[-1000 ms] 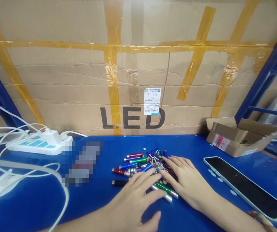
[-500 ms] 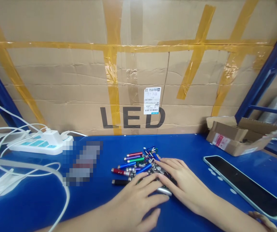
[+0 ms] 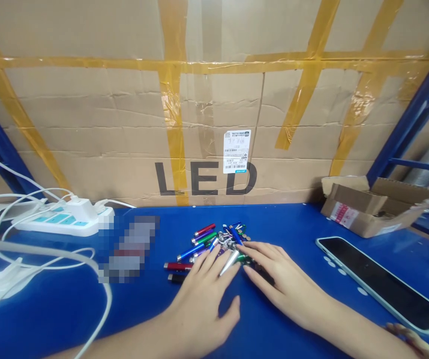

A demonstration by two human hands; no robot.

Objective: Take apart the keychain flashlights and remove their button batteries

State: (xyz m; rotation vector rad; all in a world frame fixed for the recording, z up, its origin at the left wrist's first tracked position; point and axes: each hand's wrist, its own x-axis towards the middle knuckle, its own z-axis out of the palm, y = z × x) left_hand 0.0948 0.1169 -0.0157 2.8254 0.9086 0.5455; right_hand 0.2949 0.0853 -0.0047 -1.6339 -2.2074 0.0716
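A pile of small coloured metal tubes, like keychain penlights, lies on the blue table [image 3: 150, 319]. Among them are a red tube [image 3: 204, 230], a green tube [image 3: 209, 238], a blue tube [image 3: 192, 251], a dark red tube [image 3: 177, 267] and a black tube [image 3: 176, 278]. My left hand [image 3: 205, 299] rests over the near left of the pile, fingers stretched and thumb apart. Beside its index finger lies a silver tube [image 3: 229, 263]. My right hand [image 3: 287, 276] touches the pile's right side, fingers extended; what lies beneath its palm is mostly hidden.
A phone [image 3: 382, 284] lies at right, near several pale round spots. Behind it stands an opened small carton [image 3: 364, 214]. White cables and a power strip [image 3: 57, 222] occupy the left, beside a pixelated patch. A large taped cardboard box [image 3: 124, 134] closes off the back.
My left hand has shifted slightly left, its fingers spreading over the tubes. The silver tube has turned and now points toward the pile's middle. My right hand has barely moved.
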